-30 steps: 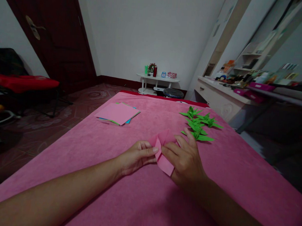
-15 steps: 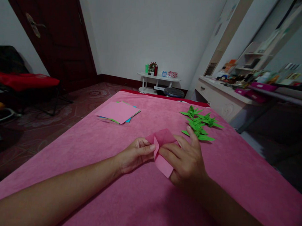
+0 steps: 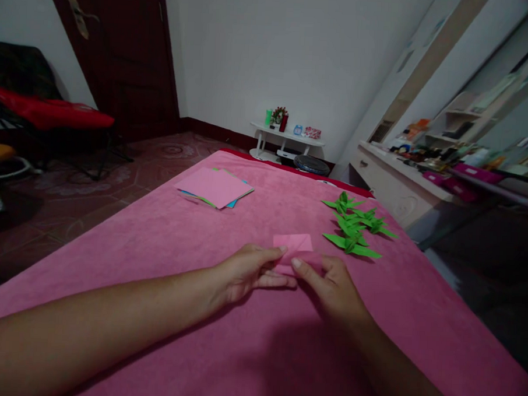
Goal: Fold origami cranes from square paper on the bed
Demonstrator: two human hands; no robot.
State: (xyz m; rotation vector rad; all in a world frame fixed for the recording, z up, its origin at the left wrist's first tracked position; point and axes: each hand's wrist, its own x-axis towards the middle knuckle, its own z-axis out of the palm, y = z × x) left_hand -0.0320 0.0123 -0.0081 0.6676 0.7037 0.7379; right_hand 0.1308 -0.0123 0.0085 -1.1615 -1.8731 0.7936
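Observation:
Between my two hands is a folded sheet of pink origami paper [image 3: 297, 244], held just above the pink cloth. My left hand [image 3: 261, 268] pinches its left side, thumb on top and fingers beneath. On the right side, my right hand [image 3: 330, 280] grips the paper with its thumb pressed on the lower part; most of its other fingers are hidden behind the paper. Several folded green paper cranes [image 3: 352, 225] rest on the cloth beyond my right hand. Farther left lies a stack of square paper sheets [image 3: 216, 187], pink on top with green and blue edges showing.
A pink cloth [image 3: 165, 246] covers the table. Beyond it stands a low white shelf [image 3: 288, 133] with small items. A cluttered dresser [image 3: 387, 174] is on the right. At left are a red folding chair [image 3: 66, 114] and a dark red door [image 3: 116, 57].
The pink paper has gone from partly opened, with a raised flap, to a flatter, smaller shape. My right hand has turned so its thumb lies on top. The view has tilted slightly.

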